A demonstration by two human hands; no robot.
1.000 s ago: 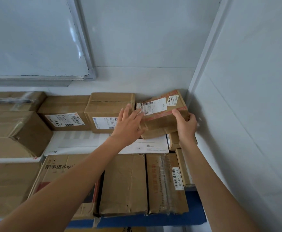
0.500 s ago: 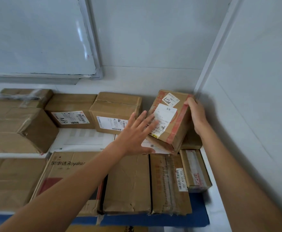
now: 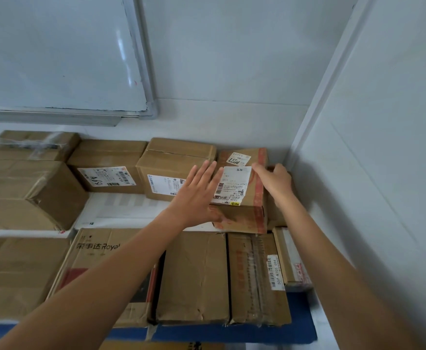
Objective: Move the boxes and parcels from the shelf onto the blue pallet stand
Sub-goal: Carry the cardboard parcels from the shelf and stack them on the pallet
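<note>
A small labelled box [image 3: 242, 188] is lying at the far right of the blue pallet stand [image 3: 234, 333], in the corner beside the right wall [image 3: 383, 147]. It is being touched on its left side by the left hand [image 3: 196, 195], fingers straight and spread, and gripped at its right edge by the right hand [image 3: 276, 183], fingers curled. It is being hemmed in by a taped box [image 3: 176, 168] on the left, and by flat cartons [image 3: 194, 276] on the near side. A whiteboard [image 3: 55, 51] is hanging on the far wall.
</note>
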